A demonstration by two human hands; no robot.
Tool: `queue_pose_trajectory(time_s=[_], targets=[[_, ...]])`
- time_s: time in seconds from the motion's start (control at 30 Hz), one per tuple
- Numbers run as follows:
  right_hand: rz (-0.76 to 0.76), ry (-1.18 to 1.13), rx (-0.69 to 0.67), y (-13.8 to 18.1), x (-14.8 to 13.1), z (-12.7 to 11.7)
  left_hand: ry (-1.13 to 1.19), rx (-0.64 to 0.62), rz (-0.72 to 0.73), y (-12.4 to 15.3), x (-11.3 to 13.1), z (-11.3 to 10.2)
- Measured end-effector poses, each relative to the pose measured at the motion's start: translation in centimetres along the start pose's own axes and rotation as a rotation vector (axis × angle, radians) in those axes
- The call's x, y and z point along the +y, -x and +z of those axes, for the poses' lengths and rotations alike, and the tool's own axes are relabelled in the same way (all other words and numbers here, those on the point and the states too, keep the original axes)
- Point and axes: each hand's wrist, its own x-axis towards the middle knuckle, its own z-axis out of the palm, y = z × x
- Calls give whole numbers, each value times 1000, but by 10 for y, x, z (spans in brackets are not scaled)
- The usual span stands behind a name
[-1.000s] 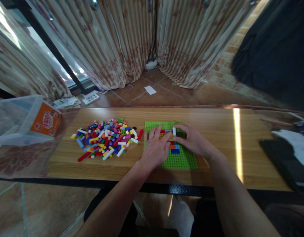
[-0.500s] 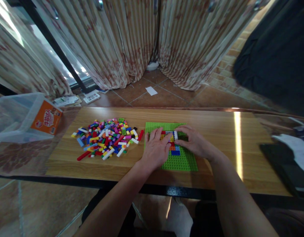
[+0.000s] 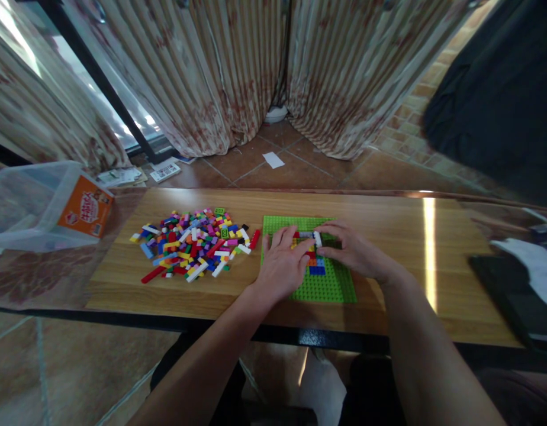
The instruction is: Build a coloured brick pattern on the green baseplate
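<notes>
A green studded baseplate (image 3: 331,287) lies on the wooden table (image 3: 389,236) and carries a small cluster of red, yellow, orange and blue bricks (image 3: 315,264). My left hand (image 3: 282,263) rests flat on the plate's left part, fingers stretched forward beside the cluster. My right hand (image 3: 356,251) sits over the plate's upper right, its fingers pinching a small white brick (image 3: 317,238) at the cluster's far edge. A heap of loose coloured bricks (image 3: 196,242) lies to the left of the plate.
A clear plastic tub with an orange label (image 3: 84,207) stands at the table's left end. Dark and white items (image 3: 517,278) lie at the right end. Striped curtains (image 3: 238,71) hang beyond the table over a tiled floor with a paper scrap (image 3: 273,160).
Both hands stay on the plate, with the white brick still pinched in the right fingers. The view has tilted slightly, shifting everything up a little.
</notes>
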Motion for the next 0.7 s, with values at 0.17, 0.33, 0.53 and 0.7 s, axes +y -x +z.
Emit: queue_pose_trajectory(time_s=[0.17, 0.33, 0.53, 0.7], targets=[[38, -49, -7, 1, -1, 0, 15, 22, 22, 2, 0, -1], [67, -156, -35, 3, 0, -5, 24, 22, 49, 2, -1, -2], [66, -246, -59, 5, 1, -10, 38, 3, 47, 1, -1, -2], [60, -241, -40, 3, 0, -8, 42, -9, 48, 1, 0, -3]])
